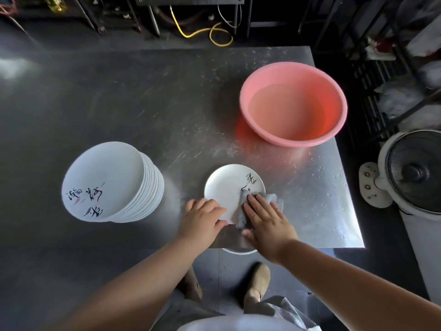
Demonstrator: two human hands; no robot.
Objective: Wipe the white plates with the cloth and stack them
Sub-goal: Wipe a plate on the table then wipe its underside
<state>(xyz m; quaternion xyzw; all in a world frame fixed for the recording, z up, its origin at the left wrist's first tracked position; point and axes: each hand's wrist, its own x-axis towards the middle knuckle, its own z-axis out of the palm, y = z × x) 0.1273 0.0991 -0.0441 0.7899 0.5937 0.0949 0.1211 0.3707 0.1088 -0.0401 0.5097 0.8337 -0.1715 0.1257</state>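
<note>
One white plate (230, 187) lies on the desk (143, 103); the right hand (267, 218) presses the cloth (274, 199) with flat spread fingers, the left hand (205, 218) grips its rim.

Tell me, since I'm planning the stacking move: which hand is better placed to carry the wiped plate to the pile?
Left, probably. The left hand already holds the single white plate at its near-left rim, on the side of the tall stack of white plates. The right hand presses the grey cloth flat.

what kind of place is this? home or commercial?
Probably a commercial kitchen's back area: scratched stainless steel worktable, tall stack of identical white plates with brush lettering, pink plastic basin of water.
</note>
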